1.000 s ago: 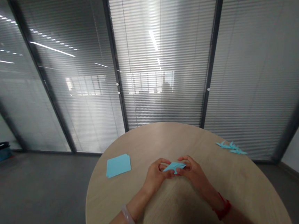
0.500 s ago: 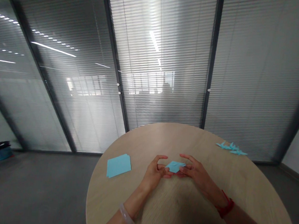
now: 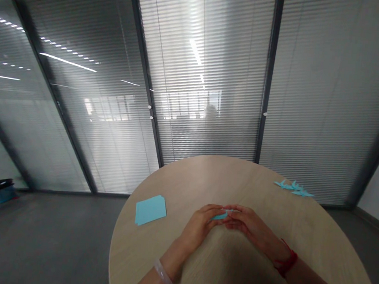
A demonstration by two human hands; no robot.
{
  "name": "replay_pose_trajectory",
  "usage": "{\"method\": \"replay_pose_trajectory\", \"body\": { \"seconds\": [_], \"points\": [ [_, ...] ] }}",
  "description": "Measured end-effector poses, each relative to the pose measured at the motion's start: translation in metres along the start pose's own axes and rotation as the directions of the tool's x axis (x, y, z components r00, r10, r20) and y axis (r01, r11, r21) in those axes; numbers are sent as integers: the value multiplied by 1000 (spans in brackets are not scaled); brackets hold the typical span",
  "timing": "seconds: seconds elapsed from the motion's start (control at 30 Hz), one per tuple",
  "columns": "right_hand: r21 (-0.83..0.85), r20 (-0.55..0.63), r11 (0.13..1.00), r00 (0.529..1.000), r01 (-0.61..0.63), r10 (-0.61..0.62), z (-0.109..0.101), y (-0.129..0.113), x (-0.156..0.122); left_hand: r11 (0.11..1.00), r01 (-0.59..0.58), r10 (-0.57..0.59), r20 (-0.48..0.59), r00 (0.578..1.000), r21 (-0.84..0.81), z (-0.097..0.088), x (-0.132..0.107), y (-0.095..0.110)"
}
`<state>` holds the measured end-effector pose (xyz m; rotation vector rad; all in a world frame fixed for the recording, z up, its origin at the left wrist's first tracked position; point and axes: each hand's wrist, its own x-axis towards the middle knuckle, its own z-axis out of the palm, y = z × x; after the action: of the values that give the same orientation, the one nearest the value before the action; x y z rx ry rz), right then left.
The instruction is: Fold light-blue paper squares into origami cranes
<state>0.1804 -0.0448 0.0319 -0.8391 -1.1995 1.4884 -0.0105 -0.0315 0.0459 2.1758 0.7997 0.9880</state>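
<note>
While left hand (image 3: 199, 224) and right hand (image 3: 250, 226) clasp partly hidden paper (image 3: 219, 216), sheets (image 3: 150, 210) lie left, folded shapes (image 3: 293, 187) right.

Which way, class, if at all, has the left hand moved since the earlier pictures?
Yes, slightly: judged against the unmoved stack of blue paper, the left hand now reaches farther right, nearer the right hand.
</note>
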Motion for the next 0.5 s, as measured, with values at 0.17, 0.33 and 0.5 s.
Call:
{"method": "replay_pose_trajectory", "body": {
  "seconds": [0.17,0.33,0.5],
  "points": [
    [-216,-82,973,991,86,-105,-4,1,7,975,185,-199,-115,973,-121,0,6,-2],
    [-441,-142,883,959,162,-247,-8,2,14,870,349,-400,-86,912,-349,2,9,-5],
    [-619,-8,717,911,320,-413,-2,2,9,783,413,-450,35,892,-465,6,7,-7]
  ]
}}
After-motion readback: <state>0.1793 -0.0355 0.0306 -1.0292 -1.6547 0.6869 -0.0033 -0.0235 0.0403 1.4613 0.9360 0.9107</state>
